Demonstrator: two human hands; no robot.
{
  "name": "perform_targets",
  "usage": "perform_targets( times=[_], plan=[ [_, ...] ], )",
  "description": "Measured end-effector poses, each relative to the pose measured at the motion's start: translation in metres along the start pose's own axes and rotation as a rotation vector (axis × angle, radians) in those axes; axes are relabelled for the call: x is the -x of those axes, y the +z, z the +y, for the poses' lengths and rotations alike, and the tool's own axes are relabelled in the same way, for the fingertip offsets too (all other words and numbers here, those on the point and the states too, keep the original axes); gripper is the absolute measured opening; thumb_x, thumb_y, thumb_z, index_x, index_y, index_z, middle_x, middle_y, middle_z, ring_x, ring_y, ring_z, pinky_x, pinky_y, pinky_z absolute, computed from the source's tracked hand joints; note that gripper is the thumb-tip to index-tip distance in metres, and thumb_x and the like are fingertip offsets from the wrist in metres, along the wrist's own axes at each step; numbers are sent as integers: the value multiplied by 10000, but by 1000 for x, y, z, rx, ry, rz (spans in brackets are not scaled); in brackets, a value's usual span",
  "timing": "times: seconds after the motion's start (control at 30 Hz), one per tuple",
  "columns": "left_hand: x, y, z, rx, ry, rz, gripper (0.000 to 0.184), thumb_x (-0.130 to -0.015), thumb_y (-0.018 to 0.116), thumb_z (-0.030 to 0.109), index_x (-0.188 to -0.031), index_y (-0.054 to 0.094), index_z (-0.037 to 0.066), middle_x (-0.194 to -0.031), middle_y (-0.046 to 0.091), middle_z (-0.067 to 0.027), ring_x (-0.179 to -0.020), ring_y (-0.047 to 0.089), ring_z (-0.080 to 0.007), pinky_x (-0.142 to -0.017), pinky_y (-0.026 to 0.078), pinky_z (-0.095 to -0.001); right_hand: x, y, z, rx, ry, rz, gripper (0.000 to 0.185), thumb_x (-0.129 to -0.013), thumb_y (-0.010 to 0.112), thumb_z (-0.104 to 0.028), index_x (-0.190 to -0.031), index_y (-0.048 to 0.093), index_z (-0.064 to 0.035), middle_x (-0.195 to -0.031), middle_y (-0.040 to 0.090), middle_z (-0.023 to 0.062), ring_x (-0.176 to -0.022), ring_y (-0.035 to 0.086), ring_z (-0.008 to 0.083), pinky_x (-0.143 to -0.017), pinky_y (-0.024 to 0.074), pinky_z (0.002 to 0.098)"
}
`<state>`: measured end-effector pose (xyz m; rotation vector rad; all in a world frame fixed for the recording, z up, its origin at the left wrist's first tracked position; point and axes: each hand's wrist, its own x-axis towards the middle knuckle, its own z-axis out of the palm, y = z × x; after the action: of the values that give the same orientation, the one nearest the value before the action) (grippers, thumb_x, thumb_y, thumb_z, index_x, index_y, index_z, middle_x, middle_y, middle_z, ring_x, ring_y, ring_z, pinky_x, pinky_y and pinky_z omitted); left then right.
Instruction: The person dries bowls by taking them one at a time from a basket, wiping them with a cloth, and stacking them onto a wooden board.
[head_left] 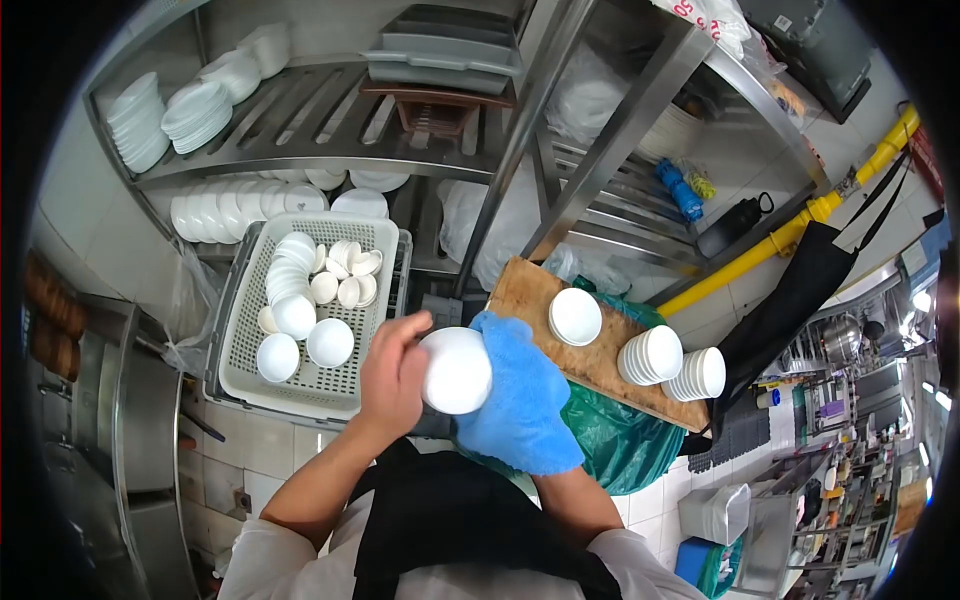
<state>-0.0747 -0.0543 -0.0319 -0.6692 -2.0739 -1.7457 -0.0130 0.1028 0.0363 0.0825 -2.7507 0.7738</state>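
Note:
In front of my body, my left hand (393,375) grips the left side of a white bowl (458,371), fingers slightly blurred. A blue cloth (515,385) is draped over my right hand (535,445) and pressed to the bowl's other side; the fingers are hidden beneath it. To the left, a pale perforated basket (235,350) contains a leaning row of white bowls (291,270), loose bowls (330,343) and several smaller dishes (347,262). On a wooden board (530,290) at right are a white bowl (575,317) and two bowl stacks (650,355).
A metal shelf (330,130) behind the basket bears stacked white dishes (138,122) and grey trays (440,60). Green plastic (625,440) hangs under the board. A yellow pipe (780,240) and a black apron (790,310) are at right, a steel counter (150,440) at left.

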Motion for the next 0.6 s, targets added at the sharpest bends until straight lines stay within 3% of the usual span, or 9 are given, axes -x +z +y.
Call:
perform_targets(
  times=[0.03, 0.07, 0.13, 0.23, 0.33, 0.37, 0.47, 0.5, 0.6],
  plan=[
    [3, -6, 1, -161, 193, -150, 387, -908, 585, 240, -1234, 587, 32, -1202, 571, -196, -1086, 565, -364, -954, 450, -417, 5, 4, 8, 6, -40, 39, 690, -657, 748, -117, -1294, 499, -30, -1094, 589, 207, -989, 606, 375, -815, 496, 408],
    [5, -6, 9, -203, 332, -288, 421, -907, 572, 245, -1266, 560, 25, -1308, 504, -207, -1189, 490, -416, -1036, 377, -493, 9, 10, 19, 10, -82, 78, 645, -684, 716, -88, -1291, 507, -23, -1094, 593, 213, -993, 607, 372, -816, 493, 406],
    [10, 0, 23, -395, 387, -404, 495, -924, 540, 302, -1300, 509, -19, -1377, 445, -232, -1262, 437, -419, -1083, 314, -470, 12, 13, 20, -16, -125, 106, 554, -727, 653, -42, -1265, 526, -4, -1088, 599, 218, -958, 619, 345, -777, 499, 395],
    [19, 12, 4, -100, 99, -252, 500, -975, 489, 322, -1367, 444, 15, -1383, 421, -220, -1251, 434, -386, -1063, 336, -479, 19, 11, 8, 23, -127, 91, 517, -740, 650, -53, -1242, 532, -9, -1068, 598, 206, -940, 616, 332, -771, 499, 389],
    [16, 17, 1, 213, -229, -277, 500, -1023, 391, 365, -1379, 416, 15, -1352, 456, -198, -1239, 460, -311, -1066, 328, -442, 24, 14, 0, 95, -137, 84, 481, -753, 647, -64, -1219, 539, -15, -1049, 597, 193, -921, 613, 318, -765, 499, 382],
    [11, 18, 4, 295, -371, -285, 525, -1042, 314, 439, -1357, 465, 48, -1227, 564, -138, -1103, 568, -228, -961, 447, -391, 26, 14, -1, 100, -137, 78, 469, -757, 646, -67, -1211, 541, -17, -1042, 597, 189, -915, 612, 314, -763, 499, 380],
    [4, 21, -11, 833, -1092, -360, 566, -1024, 316, 528, -1343, 508, 101, -1092, 640, -64, -920, 641, -185, -775, 537, -345, 32, 11, 3, 74, -129, 51, 432, -771, 644, -78, -1188, 547, -22, -1022, 597, 176, -897, 609, 301, -757, 499, 373],
    [5, 20, -18, 824, -1225, -389, 626, -988, 323, 618, -1331, 534, 139, -1055, 666, -32, -874, 671, -162, -684, 573, -343, 34, 10, 6, 52, -124, 41, 420, -775, 643, -82, -1181, 549, -24, -1016, 596, 172, -891, 608, 297, -755, 499, 371],
    [5, 14, -12, 988, -1303, -577, 707, -962, 282, 677, -1356, 505, 134, -1155, 650, -63, -998, 664, -199, -770, 580, -404, 38, 2, 14, 19, -100, 36, 385, -788, 640, -93, -1158, 556, -29, -996, 596, 160, -872, 605, 283, -749, 500, 364]
  ],
)
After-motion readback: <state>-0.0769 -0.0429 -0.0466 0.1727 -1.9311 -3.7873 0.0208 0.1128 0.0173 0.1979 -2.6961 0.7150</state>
